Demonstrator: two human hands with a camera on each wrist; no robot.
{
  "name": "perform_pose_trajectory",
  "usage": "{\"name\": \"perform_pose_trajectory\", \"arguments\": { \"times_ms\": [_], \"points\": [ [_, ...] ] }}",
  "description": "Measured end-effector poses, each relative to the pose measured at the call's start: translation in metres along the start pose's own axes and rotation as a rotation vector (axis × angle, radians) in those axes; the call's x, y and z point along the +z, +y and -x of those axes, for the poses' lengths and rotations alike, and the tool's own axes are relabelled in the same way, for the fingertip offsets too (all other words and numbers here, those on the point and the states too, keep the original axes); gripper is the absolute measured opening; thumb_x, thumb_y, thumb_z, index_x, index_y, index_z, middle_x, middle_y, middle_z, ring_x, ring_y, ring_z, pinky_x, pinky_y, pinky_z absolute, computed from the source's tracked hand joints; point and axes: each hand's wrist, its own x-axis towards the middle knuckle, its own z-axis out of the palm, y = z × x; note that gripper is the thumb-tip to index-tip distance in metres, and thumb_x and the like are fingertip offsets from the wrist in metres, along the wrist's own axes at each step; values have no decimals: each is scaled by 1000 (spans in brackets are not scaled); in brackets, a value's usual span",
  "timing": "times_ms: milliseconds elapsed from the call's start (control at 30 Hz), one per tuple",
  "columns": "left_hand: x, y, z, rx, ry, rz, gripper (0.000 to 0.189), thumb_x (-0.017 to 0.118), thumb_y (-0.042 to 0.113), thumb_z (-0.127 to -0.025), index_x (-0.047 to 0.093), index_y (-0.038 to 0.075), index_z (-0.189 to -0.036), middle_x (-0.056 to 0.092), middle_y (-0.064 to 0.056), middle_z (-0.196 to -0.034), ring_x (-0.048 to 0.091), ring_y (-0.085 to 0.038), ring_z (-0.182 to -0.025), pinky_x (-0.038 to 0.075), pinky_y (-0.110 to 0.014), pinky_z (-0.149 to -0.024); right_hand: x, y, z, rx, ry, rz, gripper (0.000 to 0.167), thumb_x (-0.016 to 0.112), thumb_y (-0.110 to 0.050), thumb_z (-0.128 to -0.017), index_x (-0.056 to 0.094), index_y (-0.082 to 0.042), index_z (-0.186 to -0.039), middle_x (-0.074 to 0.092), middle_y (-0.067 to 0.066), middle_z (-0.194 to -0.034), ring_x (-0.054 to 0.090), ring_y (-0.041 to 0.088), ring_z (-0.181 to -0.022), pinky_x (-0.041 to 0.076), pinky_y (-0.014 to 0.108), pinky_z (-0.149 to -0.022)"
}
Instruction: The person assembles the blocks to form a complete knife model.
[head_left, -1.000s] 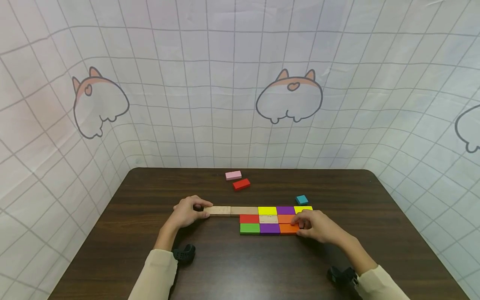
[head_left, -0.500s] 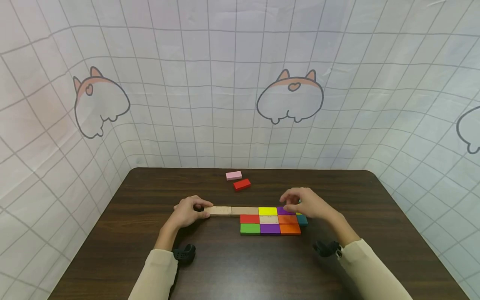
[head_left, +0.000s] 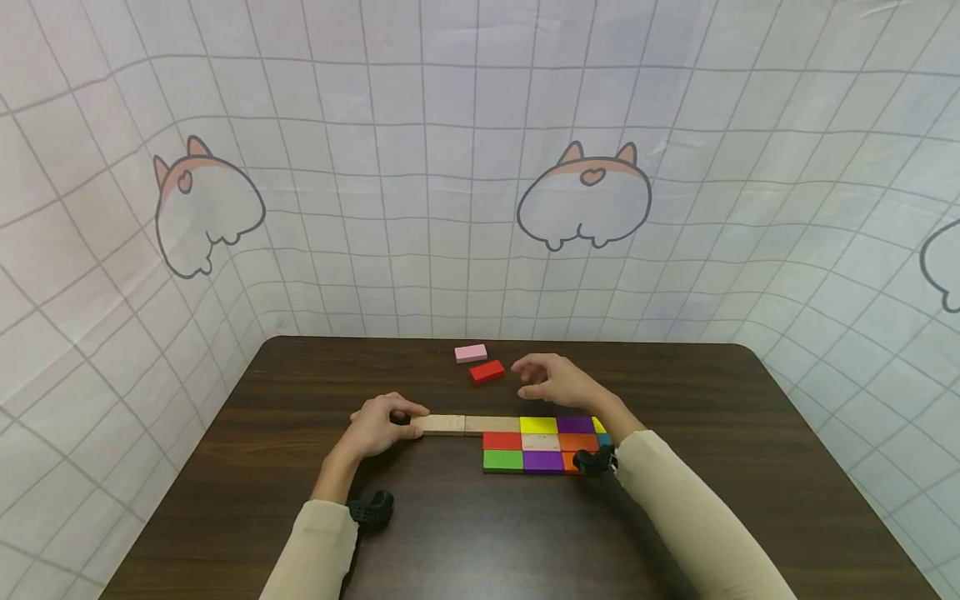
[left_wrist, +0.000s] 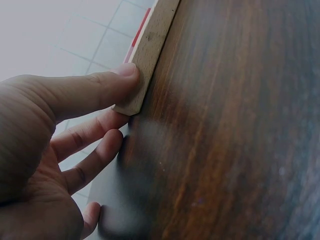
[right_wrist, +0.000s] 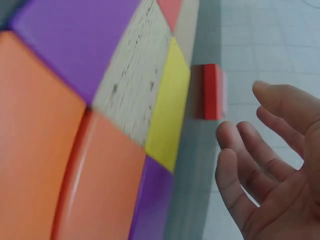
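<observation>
In the head view my left hand pinches the left end of a plain wooden block. The left wrist view shows the thumb against the side of that wooden block. A second wooden block continues the back row, followed by yellow, purple and partly hidden yellow blocks. My right hand hovers behind this row with loosely bent fingers, holding nothing. Just left of its fingertips lies a red block; the right wrist view also shows this red block beyond the hand.
A pink block lies behind the loose red one. The middle row has red, wooden, orange and teal blocks; the front row has green, purple and orange. My right sleeve and wrist camera overhang the rows' right end.
My right hand has left the right end of the rows and moved back and left, towards the loose red block. A teal block beside the middle orange one has come into sight. The left hand stays put.
</observation>
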Motion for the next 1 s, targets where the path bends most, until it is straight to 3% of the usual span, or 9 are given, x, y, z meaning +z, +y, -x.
{"name": "perform_pose_trajectory", "arguments": {
  "times_ms": [133,433,600,800,1000],
  "points": [
    [0,0,1,4,2,3,25,84,20,-85,81,23,-110,67,3,-98,55,-19,-94,23,-55,-91,7,1,-19,39,-49,-36,55,73,-20,-95,54,-8,-145,60,20,-133,64,22,-93,57,36,-76],
    [0,-1,1,7,12,-8,25,84,21,-84,82,24,-109,68,4,-98,56,-18,-95,23,-51,-88,18,7,-52,99,-26,-76,63,74,-15,-94,48,-12,-151,52,22,-144,65,27,-101,58,37,-79],
    [1,-2,1,4,13,-8,25,85,21,-84,82,25,-108,68,4,-98,56,-18,-96,23,-50,-88,22,6,-61,109,-25,-40,61,72,-12,-95,49,-14,-152,52,22,-144,64,28,-106,58,39,-83],
    [1,-2,2,4,9,-6,26,85,21,-84,82,25,-109,68,4,-99,56,-18,-97,23,-51,-89,25,1,-68,113,-16,80,56,70,-11,-96,54,-16,-149,58,21,-136,60,25,-93,51,35,-78],
    [1,-3,1,1,11,-4,25,85,22,-84,82,26,-108,68,5,-99,56,-18,-97,23,-51,-89,29,1,-73,112,10,165,41,71,-10,-94,67,-15,-134,65,18,-122,59,26,-99,50,39,-85]
  ]
}}
